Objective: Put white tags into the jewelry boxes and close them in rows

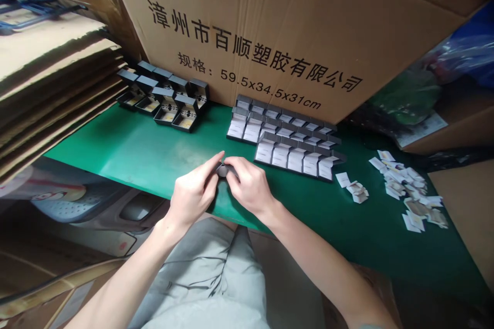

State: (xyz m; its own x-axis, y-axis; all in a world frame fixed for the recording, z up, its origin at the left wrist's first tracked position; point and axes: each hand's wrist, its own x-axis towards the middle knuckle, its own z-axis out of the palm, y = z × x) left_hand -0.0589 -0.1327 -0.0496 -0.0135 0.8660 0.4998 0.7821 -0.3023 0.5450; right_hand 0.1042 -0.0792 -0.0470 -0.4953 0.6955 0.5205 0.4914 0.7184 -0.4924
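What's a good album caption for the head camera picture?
Left hand and right hand hold a small dark item at a green table, near rows of open boxes.

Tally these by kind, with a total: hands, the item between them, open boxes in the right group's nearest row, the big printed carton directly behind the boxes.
Hands, left hand and right hand: 2
Small dark item: 1
Open boxes, nearest row: 5
Printed carton: 1
Total: 9

Your left hand (191, 188) and right hand (250, 184) mostly hid a small dark piece (223, 170). From them, the frame cut off the carton (247, 5) at twelve o'clock and the cardboard stack (42, 56) at ten; the white inserts (264, 152) at two bore print too small to read.
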